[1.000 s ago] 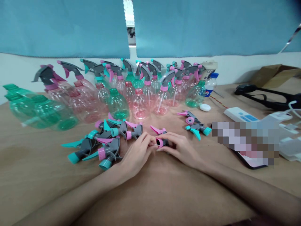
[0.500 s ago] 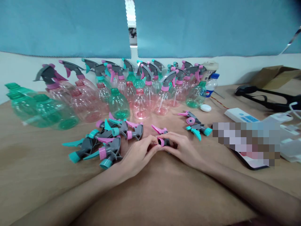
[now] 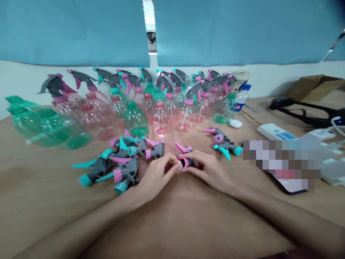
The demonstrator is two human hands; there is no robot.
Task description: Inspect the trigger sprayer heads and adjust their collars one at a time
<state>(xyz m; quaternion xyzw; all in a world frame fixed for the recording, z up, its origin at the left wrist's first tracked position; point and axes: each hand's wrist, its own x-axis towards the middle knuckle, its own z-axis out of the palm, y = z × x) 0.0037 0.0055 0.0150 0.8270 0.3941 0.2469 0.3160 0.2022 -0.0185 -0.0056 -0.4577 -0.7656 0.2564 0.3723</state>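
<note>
Both forearms angle in from the lower corners, and the hands nearly meet mid-view! Left hand (image 3: 159, 175), thumb and index finger pinched together; right hand (image 3: 208, 171), fingers curled, thumb beneath, its grip facing the left fingertips.

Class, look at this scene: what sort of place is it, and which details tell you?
Probably a small assembly workspace: bare spray heads lie in a pile on the table, open bottles stand beyond, and finished-looking spray bottles line the back.
</note>
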